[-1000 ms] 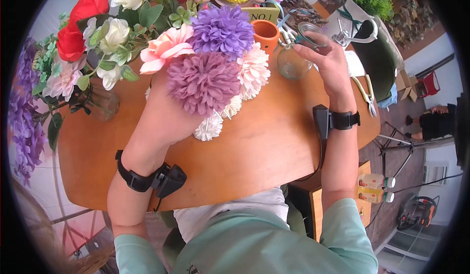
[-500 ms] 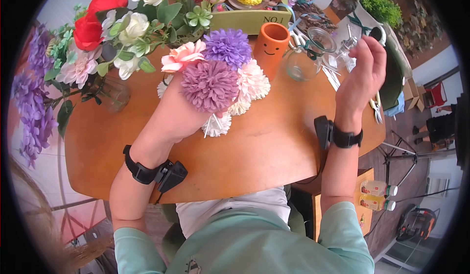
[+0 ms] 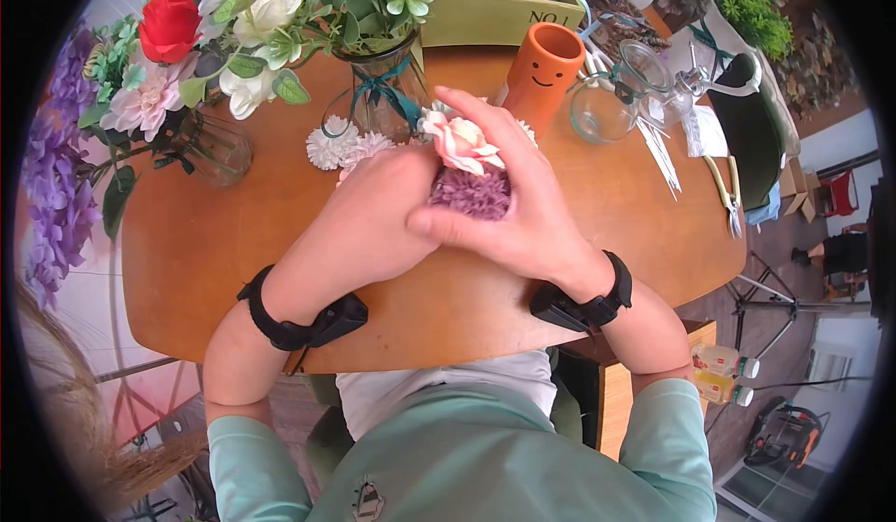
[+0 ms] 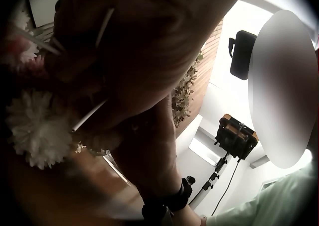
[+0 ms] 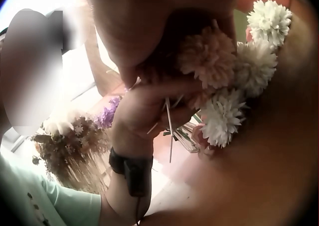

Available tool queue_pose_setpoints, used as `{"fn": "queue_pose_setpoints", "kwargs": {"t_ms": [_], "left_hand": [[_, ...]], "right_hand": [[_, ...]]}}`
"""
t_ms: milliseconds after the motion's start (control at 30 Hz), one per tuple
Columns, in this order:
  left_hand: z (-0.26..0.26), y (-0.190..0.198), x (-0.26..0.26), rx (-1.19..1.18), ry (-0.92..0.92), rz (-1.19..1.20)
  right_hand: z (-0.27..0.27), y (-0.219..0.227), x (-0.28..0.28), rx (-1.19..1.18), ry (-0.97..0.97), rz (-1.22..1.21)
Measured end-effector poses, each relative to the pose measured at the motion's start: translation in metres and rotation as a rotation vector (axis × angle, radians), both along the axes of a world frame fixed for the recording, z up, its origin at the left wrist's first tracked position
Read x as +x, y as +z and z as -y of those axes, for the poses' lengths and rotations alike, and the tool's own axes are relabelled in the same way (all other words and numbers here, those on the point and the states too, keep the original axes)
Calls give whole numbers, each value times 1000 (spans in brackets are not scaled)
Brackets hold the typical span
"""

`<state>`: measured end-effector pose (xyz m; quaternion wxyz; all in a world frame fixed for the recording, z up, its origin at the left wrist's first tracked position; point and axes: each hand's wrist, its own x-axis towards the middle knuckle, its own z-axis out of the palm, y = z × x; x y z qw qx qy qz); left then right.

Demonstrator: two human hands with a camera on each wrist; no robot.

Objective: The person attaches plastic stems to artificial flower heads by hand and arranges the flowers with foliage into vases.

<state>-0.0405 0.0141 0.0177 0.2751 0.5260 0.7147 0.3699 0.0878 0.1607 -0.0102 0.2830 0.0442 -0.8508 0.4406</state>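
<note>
In the head view the left hand (image 3: 373, 209) grips a flower bunch from the left, its fingers hidden there. The right hand (image 3: 523, 205) curves round the bunch's other side, thumb by the left hand. Between them show a pink rose (image 3: 462, 144) and a mauve pompom flower (image 3: 471, 193). Pale flowers (image 3: 331, 142) stick out beyond the left hand. White stems (image 4: 89, 115) project from the hands in the left wrist view, beside a white flower (image 4: 39, 129). The right wrist view has the left hand (image 5: 137, 111) round the stems, near white flowers (image 5: 223, 117).
A ribboned glass vase (image 3: 392, 93) stands behind the hands. To its right are an orange smiling cup (image 3: 546, 69), a glass jar (image 3: 602, 114), white sticks (image 3: 661, 158) and pliers (image 3: 726, 191). Another flower vase (image 3: 219, 153) is at left; a green box (image 3: 495, 18) is behind.
The right hand has come from the jar side at right to the bunch. The flowers have turned and shifted; the purple bloom no longer shows in the head view, and the ribboned vase has come into sight.
</note>
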Motion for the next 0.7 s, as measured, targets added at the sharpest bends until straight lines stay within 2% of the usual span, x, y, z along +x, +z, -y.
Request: {"fn": "queue_pose_setpoints", "kwargs": {"t_ms": [67,100,133,200,300,433,500,533,700], "left_hand": [[-3,1,4,-14,18,-194],[-3,1,6,6,35,-213],[-2,1,5,6,34,-210],[2,-1,2,-207,-37,-280],[6,-16,-5,-162,-98,-382],[2,-15,-11,-140,-117,-251],[1,-5,-10,-288,-106,-119],[0,-8,-12,-288,-105,-118],[-3,-25,-26,-201,-266,-52]], "right_hand": [[-2,-6,0,-168,-34,57],[1,-5,-4,-178,-122,-41],[1,-5,-4,-178,-123,-38],[-3,-8,-4,-230,-88,29],[-7,-16,-6,-199,-42,-12],[-6,-14,-7,-367,-20,34],[-6,-15,-7,-395,-27,49],[-6,-15,-7,-424,-34,64],[-10,-22,-9,-516,-34,42]]}}
